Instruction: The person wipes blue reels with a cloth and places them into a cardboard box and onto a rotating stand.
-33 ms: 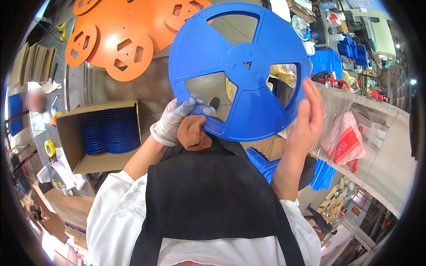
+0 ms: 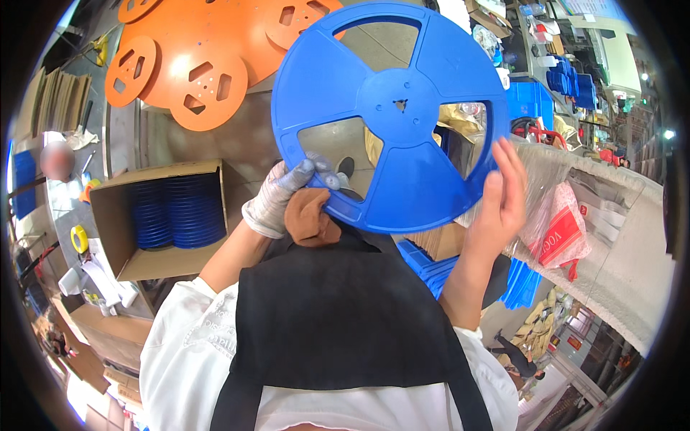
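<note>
Blue reel (image 2: 392, 115) being held up in front of the chest, flat face toward the camera, above a black apron (image 2: 338, 316). Apparently being checked over between both hands, a step calling next for a steady turn by the rim without losing the pinch. Looming behind: orange discs (image 2: 194, 50) spreading over the upper left. Sitting at left: cardboard box (image 2: 108, 215) packed with stacked blue reels (image 2: 176, 212). Pinching the lower left rim: gloved left hand (image 2: 284, 197), fingers closed on the edge. Pressing flat against the right rim: bare right hand (image 2: 499, 194), fingers spread open, steadying rather than gripping. Lying at far right: clear plastic bag (image 2: 560, 215) with red print.
</note>
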Demonstrator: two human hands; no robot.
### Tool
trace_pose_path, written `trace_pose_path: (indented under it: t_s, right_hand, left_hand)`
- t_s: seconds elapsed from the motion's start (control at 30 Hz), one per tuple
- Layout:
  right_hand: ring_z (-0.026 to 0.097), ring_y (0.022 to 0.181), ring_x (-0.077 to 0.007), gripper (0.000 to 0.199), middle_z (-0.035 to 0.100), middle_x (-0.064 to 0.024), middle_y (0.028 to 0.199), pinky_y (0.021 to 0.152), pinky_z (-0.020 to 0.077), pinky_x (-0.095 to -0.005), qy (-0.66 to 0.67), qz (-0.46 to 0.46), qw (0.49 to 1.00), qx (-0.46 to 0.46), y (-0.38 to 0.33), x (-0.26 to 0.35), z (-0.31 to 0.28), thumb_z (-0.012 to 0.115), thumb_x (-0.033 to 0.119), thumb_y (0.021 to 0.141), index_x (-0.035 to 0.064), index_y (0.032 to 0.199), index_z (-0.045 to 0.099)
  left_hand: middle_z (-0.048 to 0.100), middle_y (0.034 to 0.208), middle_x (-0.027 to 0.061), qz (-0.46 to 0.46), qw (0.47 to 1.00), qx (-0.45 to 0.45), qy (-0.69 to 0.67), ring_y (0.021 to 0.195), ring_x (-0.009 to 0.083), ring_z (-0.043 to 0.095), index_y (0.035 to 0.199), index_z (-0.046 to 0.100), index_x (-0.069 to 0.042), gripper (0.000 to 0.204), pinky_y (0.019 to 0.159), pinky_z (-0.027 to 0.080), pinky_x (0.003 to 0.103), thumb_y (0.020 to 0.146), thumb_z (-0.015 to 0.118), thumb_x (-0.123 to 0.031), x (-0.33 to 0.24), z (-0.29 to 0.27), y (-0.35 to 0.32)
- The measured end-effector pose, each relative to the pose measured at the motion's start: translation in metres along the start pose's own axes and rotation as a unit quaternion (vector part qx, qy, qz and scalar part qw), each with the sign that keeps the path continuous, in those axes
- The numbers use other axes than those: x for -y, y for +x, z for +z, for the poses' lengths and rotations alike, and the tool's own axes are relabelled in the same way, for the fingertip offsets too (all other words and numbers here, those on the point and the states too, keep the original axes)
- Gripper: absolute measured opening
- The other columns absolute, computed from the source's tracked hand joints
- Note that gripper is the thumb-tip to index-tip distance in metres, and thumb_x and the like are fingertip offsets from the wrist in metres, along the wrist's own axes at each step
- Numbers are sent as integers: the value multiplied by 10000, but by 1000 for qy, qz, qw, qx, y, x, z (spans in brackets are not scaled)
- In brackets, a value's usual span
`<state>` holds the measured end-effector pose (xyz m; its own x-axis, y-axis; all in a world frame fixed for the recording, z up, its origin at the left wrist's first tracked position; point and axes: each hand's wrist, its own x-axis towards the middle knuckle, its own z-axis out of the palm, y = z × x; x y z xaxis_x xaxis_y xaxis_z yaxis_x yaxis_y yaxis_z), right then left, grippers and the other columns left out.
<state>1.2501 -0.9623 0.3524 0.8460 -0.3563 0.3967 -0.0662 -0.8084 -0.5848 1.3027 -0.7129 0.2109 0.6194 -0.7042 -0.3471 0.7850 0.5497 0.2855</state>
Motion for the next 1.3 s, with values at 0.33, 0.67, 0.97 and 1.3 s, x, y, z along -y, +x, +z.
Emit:
trace_pose_path:
  t_s: [0.33, 0.67, 0.97, 1.3]
  right_hand:
    - [458, 1250, -296, 299, 497, -159, 1329, 1050, 336, -403, -56, -25, 997, -54, -14, -8, -19, 593, 188, 902, 10, 1140, 627]
    - [392, 1310, -311, 324, 474, -157, 1351, 1074, 302, -424, -47, -24, 998, -25, -20, -9, -15, 588, 150, 891, 7, 1182, 592]
    - [206, 1394, -393, 611, 378, -158, 1433, 1100, 56, -594, -248, -97, 925, 270, -45, -42, -20, 568, 588, 804, 78, 1137, 611]
    - [558, 1009, -331, 487, 607, -140, 1048, 925, 404, -454, -20, -14, 913, 407, -126, -144, -25, 680, 478, 761, 43, 964, 596]
  left_hand:
    - [635, 835, 107, 21, 998, 46, 42, 797, 205, 634, 995, 563, -40, 323, 718, 519, 280, 884, 640, -334, 9, -16, 0]
    - [659, 880, 113, -3, 995, 65, 77, 845, 203, 630, 966, 613, -19, 369, 782, 516, 320, 844, 682, -360, 4, -25, 3]
    - [638, 858, 138, 4, 997, -70, 34, 795, 222, 639, 1034, 564, 21, 252, 696, 535, 307, 927, 558, -206, -1, -31, 1]
    - [617, 1019, 166, -106, 974, -102, 171, 870, 283, 625, 1167, 516, 46, 305, 821, 517, 367, 934, 491, -149, 42, -37, 81]
